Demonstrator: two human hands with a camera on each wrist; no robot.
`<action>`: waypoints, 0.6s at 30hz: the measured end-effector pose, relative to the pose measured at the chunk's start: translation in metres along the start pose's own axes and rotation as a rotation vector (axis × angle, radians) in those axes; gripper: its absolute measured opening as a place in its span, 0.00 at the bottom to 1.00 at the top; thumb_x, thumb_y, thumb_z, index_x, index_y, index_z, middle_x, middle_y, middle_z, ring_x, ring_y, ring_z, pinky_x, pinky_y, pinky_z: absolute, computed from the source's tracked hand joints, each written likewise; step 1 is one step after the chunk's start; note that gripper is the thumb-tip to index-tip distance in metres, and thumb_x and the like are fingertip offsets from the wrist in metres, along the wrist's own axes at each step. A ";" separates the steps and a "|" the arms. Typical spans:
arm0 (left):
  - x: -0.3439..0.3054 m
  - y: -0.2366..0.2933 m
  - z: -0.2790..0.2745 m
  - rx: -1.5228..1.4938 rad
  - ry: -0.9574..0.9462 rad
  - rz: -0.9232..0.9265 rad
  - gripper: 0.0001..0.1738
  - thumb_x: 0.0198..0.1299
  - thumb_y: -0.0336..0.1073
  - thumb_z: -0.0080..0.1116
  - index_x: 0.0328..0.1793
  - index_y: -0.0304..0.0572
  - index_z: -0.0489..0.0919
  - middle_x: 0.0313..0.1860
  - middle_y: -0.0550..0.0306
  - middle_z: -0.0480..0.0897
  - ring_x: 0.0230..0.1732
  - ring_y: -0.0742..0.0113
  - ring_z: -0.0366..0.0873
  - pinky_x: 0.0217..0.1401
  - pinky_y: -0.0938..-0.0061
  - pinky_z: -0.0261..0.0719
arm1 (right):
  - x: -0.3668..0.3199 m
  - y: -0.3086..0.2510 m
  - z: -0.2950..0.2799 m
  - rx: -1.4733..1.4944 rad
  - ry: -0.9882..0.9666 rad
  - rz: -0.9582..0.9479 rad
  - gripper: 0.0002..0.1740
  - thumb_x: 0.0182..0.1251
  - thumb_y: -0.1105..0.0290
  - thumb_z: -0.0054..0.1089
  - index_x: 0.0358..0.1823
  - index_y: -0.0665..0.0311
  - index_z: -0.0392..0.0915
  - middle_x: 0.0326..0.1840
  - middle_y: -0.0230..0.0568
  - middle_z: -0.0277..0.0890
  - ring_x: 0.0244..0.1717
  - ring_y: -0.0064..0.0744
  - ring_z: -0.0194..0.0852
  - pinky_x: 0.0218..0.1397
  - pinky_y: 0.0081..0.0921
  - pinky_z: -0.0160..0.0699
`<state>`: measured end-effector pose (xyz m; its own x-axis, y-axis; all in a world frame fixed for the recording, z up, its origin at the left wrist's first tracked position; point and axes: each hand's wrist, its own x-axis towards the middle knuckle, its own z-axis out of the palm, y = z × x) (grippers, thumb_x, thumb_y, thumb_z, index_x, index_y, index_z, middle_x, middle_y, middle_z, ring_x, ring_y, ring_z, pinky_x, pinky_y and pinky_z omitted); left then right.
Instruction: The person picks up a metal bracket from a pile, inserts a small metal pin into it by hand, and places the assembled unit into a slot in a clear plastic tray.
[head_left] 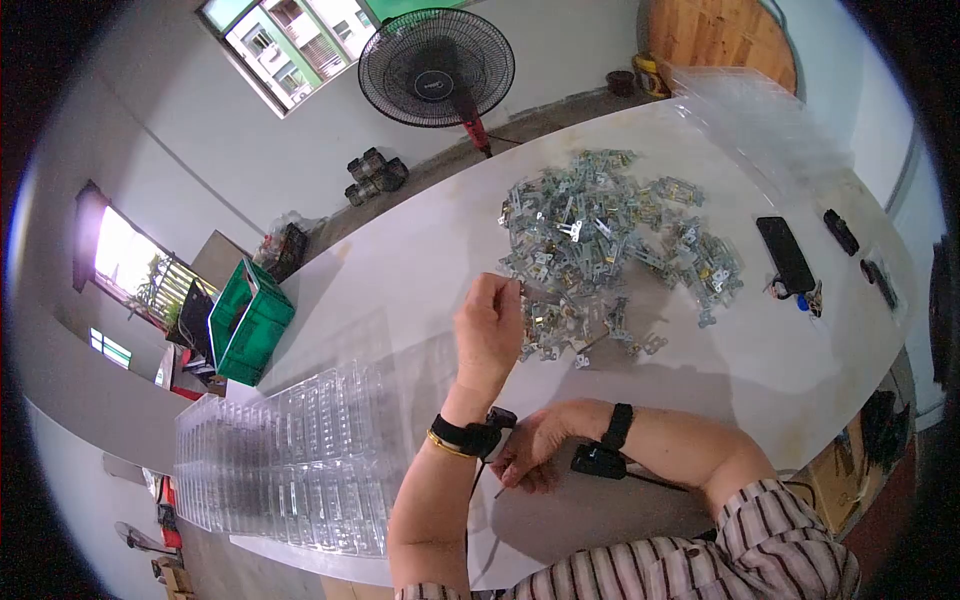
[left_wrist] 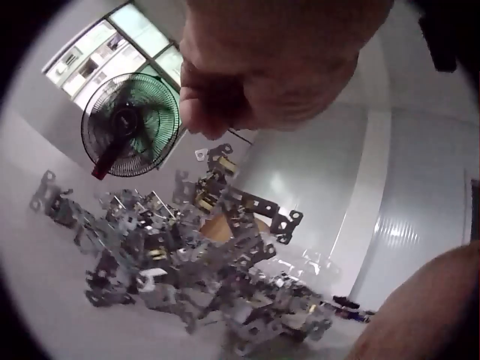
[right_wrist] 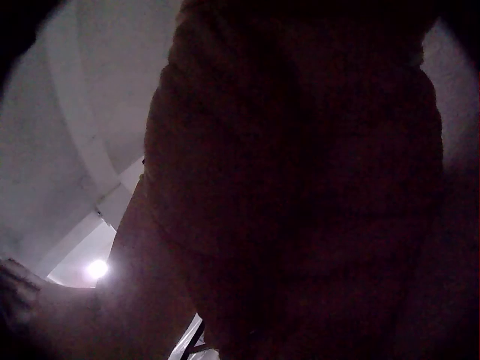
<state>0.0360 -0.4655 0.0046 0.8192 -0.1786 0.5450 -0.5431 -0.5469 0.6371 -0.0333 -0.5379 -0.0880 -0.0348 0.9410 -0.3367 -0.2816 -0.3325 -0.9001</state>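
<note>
My left hand is at the near left edge of a pile of small metal brackets, its fingers curled. In the left wrist view a bracket shows right below the curled fingertips, with more brackets heaped under it. My right hand is bent down close to my body, beside the left wrist, with the fingers pointing toward the tabletop. A thin grey strip shows by its fingertips; I cannot tell whether the hand holds it. The right wrist view is very dark and mostly filled by the hand.
Stacked clear plastic trays stand on the left of the white table, near a green crate. At the right lie a black phone, keys and clear plastic sheets. A fan stands beyond the table.
</note>
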 end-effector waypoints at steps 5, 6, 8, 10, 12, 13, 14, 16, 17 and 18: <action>0.001 0.000 -0.008 -0.482 -0.031 -0.384 0.10 0.70 0.34 0.56 0.36 0.36 0.75 0.25 0.60 0.77 0.22 0.77 0.73 0.21 0.78 0.73 | -0.005 -0.008 0.003 0.000 0.003 0.038 0.12 0.77 0.59 0.54 0.42 0.61 0.71 0.30 0.34 0.77 0.29 0.26 0.79 0.33 0.27 0.82; 0.002 0.000 -0.010 -0.584 -0.009 -0.462 0.11 0.71 0.34 0.56 0.36 0.36 0.75 0.25 0.61 0.77 0.22 0.78 0.73 0.21 0.80 0.72 | -0.005 -0.008 0.003 0.013 -0.003 0.050 0.12 0.77 0.59 0.55 0.41 0.60 0.71 0.29 0.34 0.78 0.28 0.26 0.79 0.33 0.27 0.82; 0.000 -0.009 -0.007 -0.463 0.019 -0.371 0.10 0.71 0.35 0.56 0.37 0.36 0.75 0.25 0.61 0.77 0.22 0.78 0.72 0.21 0.80 0.72 | -0.003 -0.005 0.002 0.020 -0.004 0.034 0.12 0.77 0.59 0.54 0.42 0.60 0.71 0.30 0.37 0.78 0.30 0.31 0.82 0.34 0.31 0.85; -0.001 -0.016 -0.005 -0.340 0.048 -0.280 0.10 0.71 0.35 0.56 0.38 0.36 0.75 0.25 0.60 0.77 0.21 0.78 0.71 0.21 0.80 0.72 | -0.002 -0.003 0.001 0.025 -0.007 0.019 0.12 0.77 0.59 0.54 0.42 0.61 0.72 0.31 0.41 0.79 0.32 0.35 0.84 0.34 0.35 0.87; 0.000 -0.011 -0.006 0.073 0.062 0.231 0.10 0.72 0.35 0.56 0.38 0.36 0.75 0.26 0.60 0.77 0.21 0.78 0.71 0.21 0.81 0.70 | -0.001 -0.003 0.001 -0.029 -0.004 -0.009 0.11 0.77 0.60 0.54 0.42 0.61 0.71 0.31 0.40 0.79 0.31 0.35 0.84 0.34 0.35 0.87; -0.002 -0.009 -0.006 0.073 0.063 0.228 0.10 0.72 0.35 0.56 0.38 0.36 0.75 0.26 0.60 0.77 0.21 0.78 0.71 0.21 0.81 0.70 | -0.002 -0.004 0.003 -0.028 -0.006 -0.008 0.11 0.77 0.60 0.54 0.42 0.61 0.71 0.31 0.40 0.79 0.31 0.35 0.84 0.34 0.35 0.87; -0.003 -0.007 -0.006 -0.188 0.019 0.022 0.10 0.71 0.35 0.56 0.38 0.36 0.75 0.26 0.61 0.77 0.21 0.79 0.71 0.21 0.81 0.69 | -0.006 -0.007 0.005 0.008 0.016 0.007 0.11 0.76 0.61 0.55 0.42 0.61 0.71 0.31 0.40 0.79 0.31 0.35 0.84 0.34 0.35 0.88; -0.002 -0.008 -0.005 -0.449 -0.030 -0.184 0.10 0.71 0.35 0.56 0.38 0.36 0.75 0.25 0.62 0.76 0.21 0.79 0.71 0.21 0.81 0.68 | -0.007 -0.007 0.005 0.046 0.042 0.020 0.11 0.76 0.61 0.55 0.42 0.61 0.71 0.30 0.40 0.79 0.30 0.35 0.84 0.34 0.35 0.88; -0.001 -0.011 -0.006 -0.381 0.007 -0.159 0.10 0.71 0.34 0.57 0.38 0.37 0.75 0.25 0.62 0.76 0.21 0.79 0.70 0.20 0.81 0.68 | -0.005 -0.005 0.003 0.037 0.033 0.021 0.11 0.76 0.61 0.56 0.41 0.61 0.71 0.30 0.40 0.79 0.31 0.35 0.84 0.34 0.35 0.88; -0.001 -0.013 -0.006 -0.313 0.046 -0.135 0.09 0.71 0.34 0.57 0.37 0.37 0.75 0.25 0.62 0.76 0.20 0.79 0.70 0.20 0.81 0.67 | -0.003 -0.004 0.002 0.027 0.023 0.023 0.12 0.76 0.60 0.56 0.41 0.61 0.71 0.31 0.40 0.79 0.31 0.35 0.84 0.34 0.35 0.88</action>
<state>0.0417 -0.4532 -0.0010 0.8823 -0.0807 0.4638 -0.4664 -0.2843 0.8377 -0.0341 -0.5393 -0.0826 -0.0199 0.9313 -0.3636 -0.3069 -0.3518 -0.8843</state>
